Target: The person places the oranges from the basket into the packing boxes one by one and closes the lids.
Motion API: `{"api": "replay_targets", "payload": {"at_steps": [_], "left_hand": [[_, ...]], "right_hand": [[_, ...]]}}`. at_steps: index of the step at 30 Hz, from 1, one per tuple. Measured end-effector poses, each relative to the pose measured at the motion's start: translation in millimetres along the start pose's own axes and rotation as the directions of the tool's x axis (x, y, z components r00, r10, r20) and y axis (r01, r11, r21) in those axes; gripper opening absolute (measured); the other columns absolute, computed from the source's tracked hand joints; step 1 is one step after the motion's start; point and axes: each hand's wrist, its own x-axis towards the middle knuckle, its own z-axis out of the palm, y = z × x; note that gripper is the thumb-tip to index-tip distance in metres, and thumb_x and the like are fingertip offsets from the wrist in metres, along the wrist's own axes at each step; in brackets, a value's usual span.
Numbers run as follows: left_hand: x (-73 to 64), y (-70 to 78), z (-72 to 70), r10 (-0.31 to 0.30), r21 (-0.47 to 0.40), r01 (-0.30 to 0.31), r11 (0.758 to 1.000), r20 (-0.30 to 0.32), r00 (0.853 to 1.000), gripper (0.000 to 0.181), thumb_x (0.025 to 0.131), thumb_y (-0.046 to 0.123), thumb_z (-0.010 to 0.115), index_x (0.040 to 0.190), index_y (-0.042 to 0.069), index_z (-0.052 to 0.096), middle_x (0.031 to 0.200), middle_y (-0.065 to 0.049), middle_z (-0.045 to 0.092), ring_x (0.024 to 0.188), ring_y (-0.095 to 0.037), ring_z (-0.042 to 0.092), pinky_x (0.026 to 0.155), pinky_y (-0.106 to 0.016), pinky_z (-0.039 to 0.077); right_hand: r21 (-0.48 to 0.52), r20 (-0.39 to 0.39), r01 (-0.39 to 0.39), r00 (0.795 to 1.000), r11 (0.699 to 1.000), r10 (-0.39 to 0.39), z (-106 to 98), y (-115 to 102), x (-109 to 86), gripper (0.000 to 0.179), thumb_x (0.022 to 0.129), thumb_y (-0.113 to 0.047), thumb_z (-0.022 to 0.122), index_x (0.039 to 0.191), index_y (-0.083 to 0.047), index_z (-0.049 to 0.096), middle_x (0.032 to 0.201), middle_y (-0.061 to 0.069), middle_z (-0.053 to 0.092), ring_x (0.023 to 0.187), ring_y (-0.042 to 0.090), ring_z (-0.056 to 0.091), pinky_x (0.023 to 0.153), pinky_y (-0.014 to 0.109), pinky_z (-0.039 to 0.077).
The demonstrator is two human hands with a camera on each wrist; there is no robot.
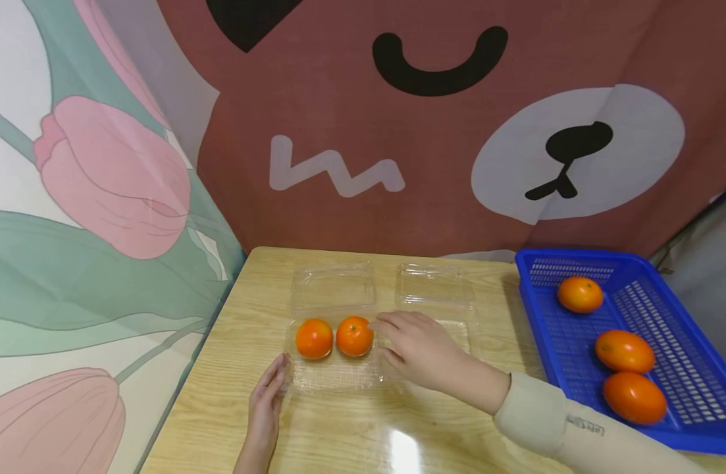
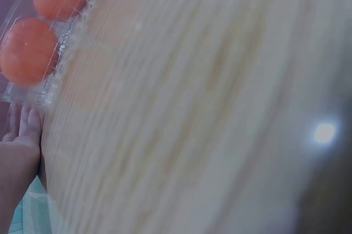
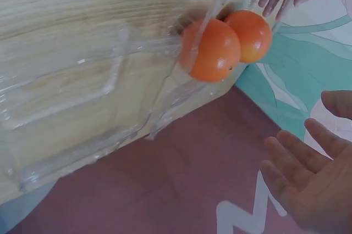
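Observation:
Two oranges, a left one (image 1: 314, 339) and a right one (image 1: 355, 336), sit side by side in the back half of a clear plastic clamshell box (image 1: 337, 380). Its lid (image 1: 333, 289) lies folded back toward the wall. My left hand (image 1: 266, 403) is at the box's left edge, fingers extended with their tips at the rim. Over the box's right side reaches my right hand (image 1: 423, 350), fingertips close beside the right orange. The right wrist view shows that hand (image 3: 316, 176) with loosely spread fingers and nothing in its grasp.
A second clear clamshell box, lid (image 1: 434, 284) folded back, stands to the right, partly hidden by my right hand. Farther right, a blue plastic basket (image 1: 531, 326) holds three more oranges (image 1: 624, 351). A printed cloth (image 1: 351, 217) hangs behind the wooden table (image 1: 220, 388).

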Motion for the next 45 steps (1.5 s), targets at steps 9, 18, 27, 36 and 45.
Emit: {"api": "replay_targets", "payload": {"at_steps": [9, 18, 27, 36, 45], "left_hand": [[1.3, -3.5, -0.8, 0.008, 0.018, -0.008, 1.0, 0.015, 1.0, 0.056, 0.103, 0.025, 0.054, 0.151, 0.0, 0.037, 0.136, 0.015, 0.058, 0.122, 0.004, 0.053, 0.096, -0.016, 0.042], [-0.4, -2.1, -1.2, 0.001, 0.023, -0.002, 1.0, 0.027, 1.0, 0.058, 0.104, 0.026, 0.053, 0.152, 0.0, 0.033, 0.143, 0.009, 0.052, 0.124, 0.004, 0.051, 0.097, -0.017, 0.041], [-0.5, -1.4, 0.0, -0.002, 0.008, 0.002, 1.0, 0.029, 1.0, 0.057, 0.104, 0.025, 0.053, 0.152, 0.001, 0.034, 0.14, 0.012, 0.055, 0.124, 0.004, 0.05, 0.097, -0.017, 0.04], [0.4, -5.0, -2.9, 0.03, 0.003, -0.03, 1.0, 0.028, 0.999, 0.053, 0.104, 0.021, 0.052, 0.15, -0.001, 0.037, 0.132, 0.018, 0.059, 0.122, 0.005, 0.052, 0.091, -0.018, 0.042], [-0.2, -1.8, -1.9, 0.011, 0.018, -0.011, 1.0, 0.029, 1.0, 0.056, 0.104, 0.025, 0.053, 0.151, 0.0, 0.036, 0.14, 0.013, 0.055, 0.125, 0.003, 0.05, 0.097, -0.016, 0.04]], "right_hand": [[-0.006, -0.091, -0.07, 0.993, 0.998, 0.069, -11.9, 18.5, -39.6, 0.045, 0.086, -0.023, 0.078, 0.126, -0.007, 0.065, 0.127, 0.012, 0.064, 0.114, 0.031, 0.062, 0.095, 0.049, 0.049], [-0.029, -0.134, -0.096, 0.987, 0.995, 0.092, -20.6, 34.9, -72.8, 0.049, 0.082, -0.019, 0.081, 0.125, -0.004, 0.064, 0.124, 0.015, 0.065, 0.111, 0.033, 0.063, 0.091, 0.05, 0.051], [-0.042, -0.186, -0.117, 0.977, 0.992, 0.107, -28.4, 45.9, -103.1, 0.059, 0.103, -0.052, 0.035, 0.121, -0.007, 0.067, 0.12, 0.011, 0.067, 0.106, 0.033, 0.065, 0.085, 0.051, 0.053], [-0.037, -0.177, -0.179, 0.969, 0.983, 0.17, -37.9, 62.5, -128.7, 0.042, 0.1, -0.046, 0.054, 0.12, -0.012, 0.068, 0.12, 0.009, 0.068, 0.102, 0.032, 0.066, 0.081, 0.053, 0.053], [-0.054, -0.174, -0.275, 0.949, 0.96, 0.262, -49.2, 76.0, -154.5, 0.035, 0.086, -0.022, 0.077, 0.118, -0.012, 0.069, 0.118, 0.009, 0.068, 0.099, 0.035, 0.067, 0.076, 0.054, 0.053]]}}
